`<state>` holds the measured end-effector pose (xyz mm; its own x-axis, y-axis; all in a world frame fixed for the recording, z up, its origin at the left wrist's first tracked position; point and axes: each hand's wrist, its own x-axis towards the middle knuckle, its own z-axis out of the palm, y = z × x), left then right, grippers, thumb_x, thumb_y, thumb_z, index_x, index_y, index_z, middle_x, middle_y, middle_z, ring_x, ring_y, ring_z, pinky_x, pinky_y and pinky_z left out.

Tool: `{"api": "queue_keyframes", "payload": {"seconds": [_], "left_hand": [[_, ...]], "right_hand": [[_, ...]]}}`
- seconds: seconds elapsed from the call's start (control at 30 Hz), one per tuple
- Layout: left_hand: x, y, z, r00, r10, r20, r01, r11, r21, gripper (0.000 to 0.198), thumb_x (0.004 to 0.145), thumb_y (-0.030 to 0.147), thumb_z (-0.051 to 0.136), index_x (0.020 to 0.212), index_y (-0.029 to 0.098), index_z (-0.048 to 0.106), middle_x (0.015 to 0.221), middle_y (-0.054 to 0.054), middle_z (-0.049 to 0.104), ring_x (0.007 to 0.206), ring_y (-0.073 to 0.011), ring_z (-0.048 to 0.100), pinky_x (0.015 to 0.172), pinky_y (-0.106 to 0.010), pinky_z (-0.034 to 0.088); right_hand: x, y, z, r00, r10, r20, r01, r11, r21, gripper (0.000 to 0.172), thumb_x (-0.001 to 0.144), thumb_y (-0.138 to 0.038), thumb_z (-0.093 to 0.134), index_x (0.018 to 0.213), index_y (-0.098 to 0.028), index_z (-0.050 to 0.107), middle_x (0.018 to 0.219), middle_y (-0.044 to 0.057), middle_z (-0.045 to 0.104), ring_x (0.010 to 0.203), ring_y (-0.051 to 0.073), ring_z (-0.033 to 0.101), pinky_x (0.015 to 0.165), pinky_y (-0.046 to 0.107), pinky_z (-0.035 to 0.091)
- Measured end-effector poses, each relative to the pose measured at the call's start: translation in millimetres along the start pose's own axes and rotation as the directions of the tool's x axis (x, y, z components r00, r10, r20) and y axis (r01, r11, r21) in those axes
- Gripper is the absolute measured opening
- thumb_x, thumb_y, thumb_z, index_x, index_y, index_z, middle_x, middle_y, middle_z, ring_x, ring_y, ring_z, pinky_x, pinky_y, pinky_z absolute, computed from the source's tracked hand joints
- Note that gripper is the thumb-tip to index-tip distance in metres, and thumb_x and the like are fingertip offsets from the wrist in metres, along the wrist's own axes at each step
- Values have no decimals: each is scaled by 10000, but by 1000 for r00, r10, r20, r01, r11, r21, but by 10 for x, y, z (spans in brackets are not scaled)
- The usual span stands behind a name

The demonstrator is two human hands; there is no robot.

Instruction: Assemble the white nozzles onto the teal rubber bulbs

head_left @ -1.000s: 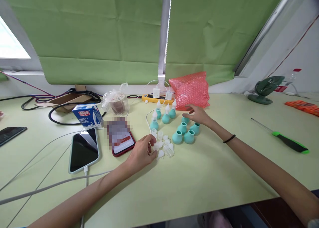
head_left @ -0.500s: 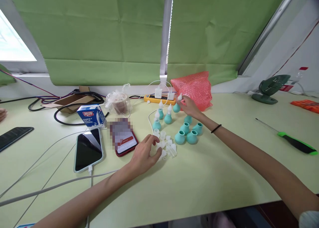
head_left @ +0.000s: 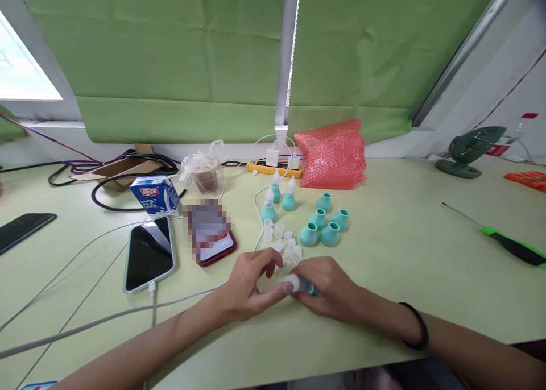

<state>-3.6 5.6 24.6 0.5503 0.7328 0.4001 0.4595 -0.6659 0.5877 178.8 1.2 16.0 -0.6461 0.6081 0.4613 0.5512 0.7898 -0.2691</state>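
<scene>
My right hand (head_left: 328, 290) is closed round a teal bulb with a white tip (head_left: 307, 287), held low over the table's near side. My left hand (head_left: 251, 285) meets it, thumb and fingers pinching at the bulb's white tip end. Just beyond the hands lies a heap of small clear plastic tips (head_left: 281, 239). Three assembled teal bulbs with white tips (head_left: 277, 199) stand further back. Several open teal bulbs (head_left: 324, 225) are grouped to their right.
A phone on a white cable (head_left: 149, 253), a red-cased phone (head_left: 211, 236) and a milk carton (head_left: 156, 195) lie left. A pink bubble-wrap bag (head_left: 335, 154) and yellow power strip (head_left: 273, 168) sit at the back. A green-handled screwdriver (head_left: 507, 245) and a small fan (head_left: 469, 148) are right.
My right hand took one assembled teal bulb from the back row and brought it to the near side. My left hand left the heap of clear tips and joined it.
</scene>
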Motion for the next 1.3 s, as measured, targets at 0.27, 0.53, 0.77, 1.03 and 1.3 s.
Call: {"api": "queue_keyframes", "payload": {"seconds": [0.27, 0.53, 0.77, 1.03, 1.3], "left_hand": [[70, 6, 90, 932, -181, 315, 251, 948, -198, 445, 847, 394, 283, 486, 156, 388, 434, 38, 347, 411, -70, 295, 432, -210, 239], [175, -125, 29, 859, -431, 278, 491, 536, -687, 469, 824, 486, 274, 482, 170, 331, 352, 70, 292, 334, -52, 238, 374, -199, 187], [169, -196, 47, 940, -289, -183, 238, 937, -257, 148, 736, 235, 554, 862, 180, 499, 692, 24, 466, 560, -80, 435, 502, -191, 383], [154, -296, 210, 957, 223, -183, -130, 900, 417, 371, 800, 107, 441, 1159, 200, 433, 987, -101, 491, 871, -203, 401, 710, -367, 450], [72, -232, 171, 951, 238, -197, -173, 938, 299, 325, 802, 54, 385, 1106, 151, 446, 982, -110, 488, 876, -194, 410, 731, -360, 434]], "right_hand": [[-11, -5, 75, 994, 112, 20, -113, 992, 49, 190, 698, -328, 516, 579, -180, 518, 515, 23, 561, 492, 132, 507, 466, 242, 306], [-47, -25, 20, 999, 43, 9, -44, 981, 189, 246, 785, -382, 475, 721, -162, 563, 600, 41, 588, 571, 140, 522, 545, 245, 378], [-84, -17, 34, 976, 183, 118, -213, 918, 336, 204, 817, -383, 438, 880, -220, 543, 760, 13, 594, 656, 130, 515, 623, 226, 389], [-71, -92, -22, 922, 296, 252, -388, 734, 557, 150, 845, -335, 377, 875, -199, 433, 683, -17, 459, 616, 110, 415, 603, 233, 366], [-18, -21, 80, 873, 388, 295, -404, 236, 884, 179, 813, -352, 451, 876, -186, 425, 728, 6, 516, 690, 134, 519, 686, 289, 404]]}}
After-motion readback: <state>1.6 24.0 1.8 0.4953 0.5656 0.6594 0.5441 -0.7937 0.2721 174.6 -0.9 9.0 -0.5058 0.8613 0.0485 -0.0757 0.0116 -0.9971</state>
